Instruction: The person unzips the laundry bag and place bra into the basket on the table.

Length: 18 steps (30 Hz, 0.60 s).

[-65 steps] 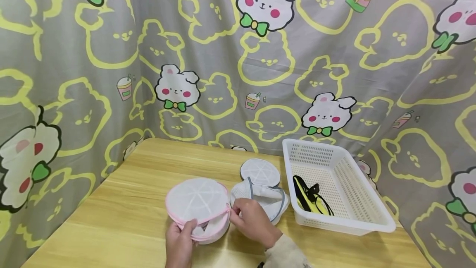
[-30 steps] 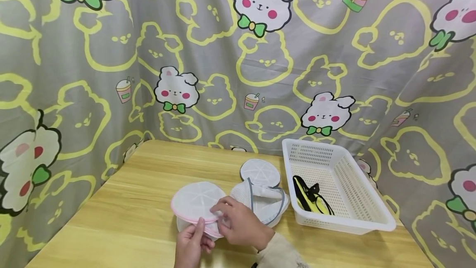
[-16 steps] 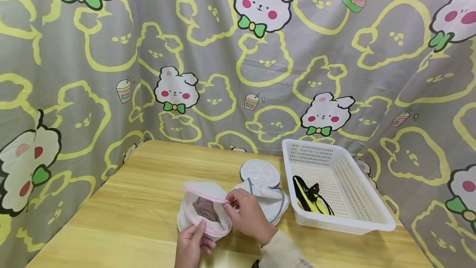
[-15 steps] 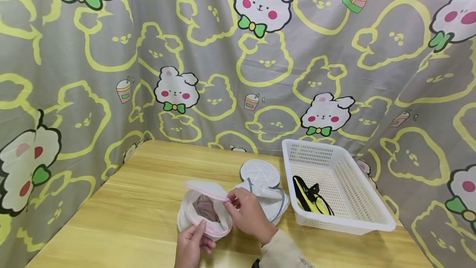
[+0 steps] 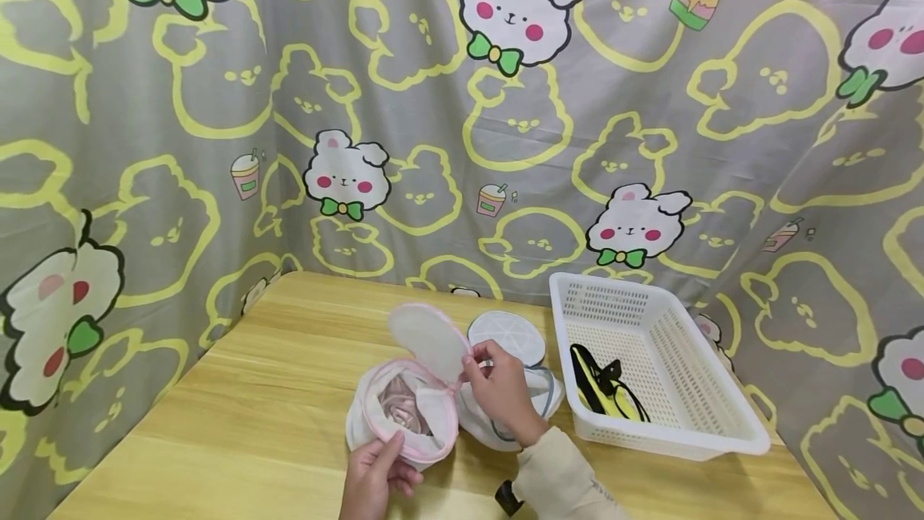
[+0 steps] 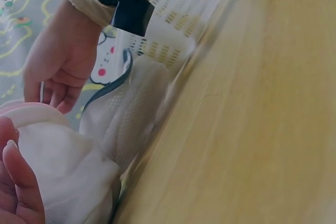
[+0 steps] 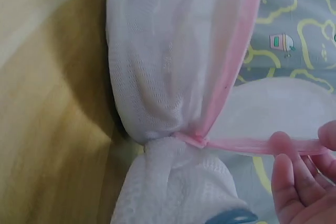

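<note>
A round white mesh laundry bag (image 5: 358, 416) with pink trim stands on the table, its lid (image 5: 429, 335) raised on the right. Crumpled, shiny greyish-pink fabric (image 5: 402, 409) lies inside. My left hand (image 5: 371, 478) pinches the bag's front rim, thumb on top. My right hand (image 5: 500, 392) pinches the lid's pink edge between thumb and fingers, as the right wrist view also shows. Behind my right hand, partly hidden, sits a second white mesh bag (image 5: 480, 430) with grey-blue trim, its round lid (image 5: 507, 331) folded back.
A white perforated plastic basket (image 5: 671, 449) stands on the right of the wooden table (image 5: 253, 400). Inside it lies a black and yellow item (image 5: 609, 392) with a thin cord. A patterned curtain (image 5: 433, 119) hangs behind the table and along both sides.
My right hand first worked at the zip edge, then lifted the lid up and swung it back to the right. The bag's mouth and the fabric inside came into view. My left hand keeps holding the rim.
</note>
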Each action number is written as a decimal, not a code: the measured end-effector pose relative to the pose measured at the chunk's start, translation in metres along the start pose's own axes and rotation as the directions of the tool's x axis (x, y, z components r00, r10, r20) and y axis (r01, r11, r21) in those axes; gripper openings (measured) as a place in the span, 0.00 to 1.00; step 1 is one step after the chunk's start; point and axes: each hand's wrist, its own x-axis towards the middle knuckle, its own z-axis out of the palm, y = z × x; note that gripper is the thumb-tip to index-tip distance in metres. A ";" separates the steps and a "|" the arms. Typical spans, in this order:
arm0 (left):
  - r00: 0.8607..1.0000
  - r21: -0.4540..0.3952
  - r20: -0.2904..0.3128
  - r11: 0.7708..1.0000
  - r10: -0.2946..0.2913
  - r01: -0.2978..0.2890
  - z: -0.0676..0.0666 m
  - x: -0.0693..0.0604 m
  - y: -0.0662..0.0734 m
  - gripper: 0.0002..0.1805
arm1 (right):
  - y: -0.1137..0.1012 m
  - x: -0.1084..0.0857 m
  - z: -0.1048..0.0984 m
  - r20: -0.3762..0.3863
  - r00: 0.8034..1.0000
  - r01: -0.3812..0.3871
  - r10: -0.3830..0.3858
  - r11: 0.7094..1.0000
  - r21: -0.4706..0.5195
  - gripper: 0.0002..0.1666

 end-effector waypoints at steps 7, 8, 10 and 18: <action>1.000 -0.002 0.018 1.000 -0.025 0.026 0.001 -0.001 0.001 0.19 | 0.004 0.001 -0.002 -0.017 0.998 -0.064 0.063 0.997 -0.049 0.09; 0.999 -0.003 0.020 1.000 -0.030 0.030 0.001 -0.001 0.002 0.19 | 0.005 0.000 -0.001 -0.012 0.998 -0.062 0.061 0.997 -0.051 0.09; 0.999 -0.007 0.023 0.999 -0.036 0.036 0.001 -0.001 0.003 0.19 | 0.005 -0.001 0.000 -0.002 0.999 -0.055 0.055 0.997 -0.052 0.08; 0.998 0.004 0.022 0.998 -0.055 0.055 0.002 -0.001 0.004 0.19 | -0.002 -0.004 0.005 0.037 0.999 0.009 -0.008 0.999 -0.035 0.06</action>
